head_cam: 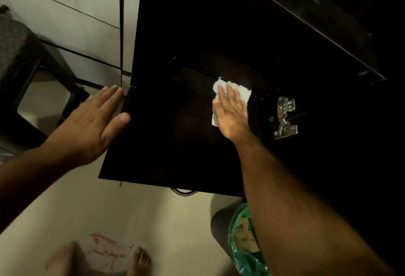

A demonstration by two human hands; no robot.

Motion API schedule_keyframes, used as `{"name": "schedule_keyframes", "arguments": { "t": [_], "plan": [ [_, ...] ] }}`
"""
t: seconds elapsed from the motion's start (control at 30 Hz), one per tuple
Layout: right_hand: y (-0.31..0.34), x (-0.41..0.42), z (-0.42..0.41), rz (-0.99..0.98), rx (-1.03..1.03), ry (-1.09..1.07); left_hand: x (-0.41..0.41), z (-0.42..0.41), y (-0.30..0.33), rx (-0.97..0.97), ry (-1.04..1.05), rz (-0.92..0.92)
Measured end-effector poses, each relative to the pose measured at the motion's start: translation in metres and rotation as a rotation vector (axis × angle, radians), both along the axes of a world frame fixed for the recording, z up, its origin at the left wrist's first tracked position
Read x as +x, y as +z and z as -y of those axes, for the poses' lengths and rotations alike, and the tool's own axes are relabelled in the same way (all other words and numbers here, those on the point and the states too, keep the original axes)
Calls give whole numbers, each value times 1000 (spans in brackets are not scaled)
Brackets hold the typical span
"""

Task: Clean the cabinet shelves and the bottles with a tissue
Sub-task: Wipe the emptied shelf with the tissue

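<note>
right hand (230,111) flat with fingers straight, pressing a white tissue (240,91) against the dark cabinet door (175,122) near its metal hinge (285,118), left hand (94,122) spread with straight fingers at the door's left edge, green bag (241,243) on the floor near right, bare foot (140,260) below

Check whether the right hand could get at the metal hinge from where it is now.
Probably yes. The right hand lies flat on the tissue on the dark cabinet door, and the hinge sits just to its right with nothing visible between them.
</note>
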State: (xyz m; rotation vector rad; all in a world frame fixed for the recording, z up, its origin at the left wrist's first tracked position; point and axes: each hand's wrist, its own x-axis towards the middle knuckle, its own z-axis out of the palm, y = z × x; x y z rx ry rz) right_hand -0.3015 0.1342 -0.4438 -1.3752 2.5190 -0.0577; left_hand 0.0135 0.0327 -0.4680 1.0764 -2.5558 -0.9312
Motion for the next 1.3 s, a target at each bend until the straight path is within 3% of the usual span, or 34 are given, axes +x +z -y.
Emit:
{"name": "schedule_keyframes", "arguments": {
  "t": [0.1, 0.2, 0.43, 0.63, 1.07, 1.3],
  "plan": [
    [-1, -15, -17, -126, -87, -171, -2, -7, 2, 0, 11, 13],
    [-2, -20, -18, -51, -157, -330, -2, -9, 2, 3, 21, 18],
    [-14, -12, -3, -192, 39, -374, -2, -5, 5, -7, 43, 28],
    [-11, 18, 35, -139, 89, -466, 4, -1, 8, -8, 81, 20],
    [-4, 121, 112, -87, 100, -404, 36, 15, 8, 15, 125, 51],
    [2, 136, 117, -96, 184, -222, 44, 17, 9, 28, 130, 48]
  ]
}}
